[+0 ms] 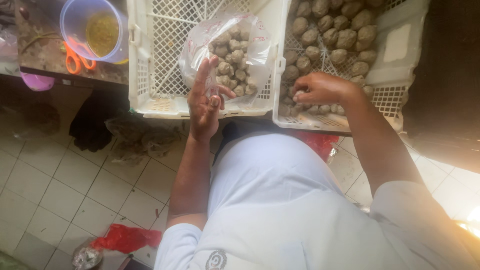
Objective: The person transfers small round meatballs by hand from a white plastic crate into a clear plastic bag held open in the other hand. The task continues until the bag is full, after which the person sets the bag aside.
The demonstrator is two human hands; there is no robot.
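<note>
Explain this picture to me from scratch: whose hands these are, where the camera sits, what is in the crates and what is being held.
There is no machine here. A person works with bare hands, and the single picture comes from a camera worn on that person's head, looking down past a white shirt.

The left hand is raised with its fingers at the mouth of a clear plastic bag, partly filled with small brown round balls, lying in the left white crate. The right hand reaches into the right white crate, its fingers on one of the many loose brown balls there.

Up left stand a clear jug of yellowish liquid and orange scissors. Below, on the tiled floor, lies a red bag.
</note>
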